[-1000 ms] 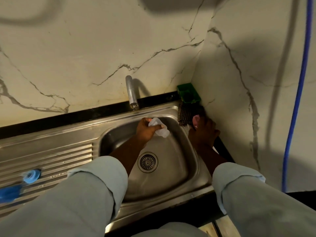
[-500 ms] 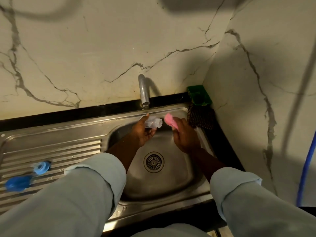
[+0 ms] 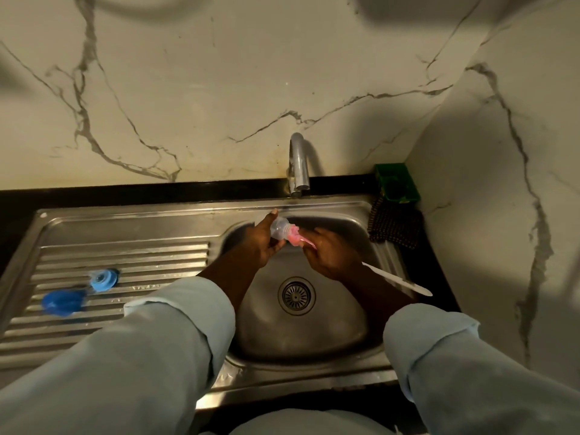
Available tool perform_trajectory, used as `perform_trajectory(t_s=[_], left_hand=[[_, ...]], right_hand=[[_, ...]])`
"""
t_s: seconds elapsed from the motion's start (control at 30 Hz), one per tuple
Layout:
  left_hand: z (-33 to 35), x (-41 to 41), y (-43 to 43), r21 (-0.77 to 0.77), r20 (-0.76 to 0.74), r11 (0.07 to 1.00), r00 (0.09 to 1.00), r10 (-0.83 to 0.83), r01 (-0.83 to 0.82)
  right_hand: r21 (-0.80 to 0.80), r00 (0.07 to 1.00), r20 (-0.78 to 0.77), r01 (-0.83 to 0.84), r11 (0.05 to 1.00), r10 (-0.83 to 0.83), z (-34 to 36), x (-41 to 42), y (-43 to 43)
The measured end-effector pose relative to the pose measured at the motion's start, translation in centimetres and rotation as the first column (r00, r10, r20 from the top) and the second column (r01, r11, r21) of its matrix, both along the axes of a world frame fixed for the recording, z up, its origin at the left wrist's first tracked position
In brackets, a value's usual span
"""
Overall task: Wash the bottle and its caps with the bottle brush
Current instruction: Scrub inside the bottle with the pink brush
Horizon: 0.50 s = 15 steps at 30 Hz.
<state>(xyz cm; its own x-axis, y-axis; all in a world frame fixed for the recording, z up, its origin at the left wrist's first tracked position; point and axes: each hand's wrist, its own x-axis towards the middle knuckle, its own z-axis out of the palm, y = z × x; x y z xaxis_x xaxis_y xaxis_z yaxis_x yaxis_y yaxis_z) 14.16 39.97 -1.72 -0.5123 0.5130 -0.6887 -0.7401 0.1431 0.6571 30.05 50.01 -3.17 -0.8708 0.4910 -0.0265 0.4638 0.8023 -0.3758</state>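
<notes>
My left hand point(image 3: 261, 243) grips a small clear bottle point(image 3: 278, 229) over the sink basin, its mouth turned to the right. My right hand point(image 3: 332, 251) holds the bottle brush point(image 3: 395, 280) by its white handle, which sticks out to the lower right. The brush's pink sponge head point(image 3: 295, 236) is pressed against the bottle's mouth. Two blue caps lie on the draining board at the left: a ring-shaped cap point(image 3: 103, 279) and a domed cap point(image 3: 62, 303).
A steel sink point(image 3: 314, 346) with a round drain point(image 3: 296, 295) sits under a chrome tap point(image 3: 298, 166). A green holder point(image 3: 397, 183) and a dark scrubbing pad point(image 3: 394, 226) occupy the back right corner. Marble walls close in behind and to the right.
My right hand took the pink-headed brush from the right corner and brought it to the bottle. The brush head now meets the bottle's mouth. The camera shifted left.
</notes>
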Motion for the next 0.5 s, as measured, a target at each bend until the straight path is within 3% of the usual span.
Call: perform_trajectory(t_s=[0.23, 0.4, 0.5], left_hand=[[0.9, -0.2, -0.2, -0.047, -0.103, 0.998, 0.994, 0.04, -0.045], [1.4, -0.5, 0.3, -0.092, -0.19, 0.996, 0.981, -0.028, 0.011], [1.0, -0.5, 0.0, -0.097, -0.183, 0.995, 0.982, -0.053, 0.036]], right_hand=[[-0.029, 0.996, -0.084, -0.011, 1.0, 0.009, -0.1, -1.4, 0.1], [-0.273, 0.968, -0.13, 0.172, 0.946, -0.214, 0.5, -2.4, 0.0], [-0.367, 0.959, -0.144, 0.178, 0.913, -0.245, 1.0, -2.7, 0.0]])
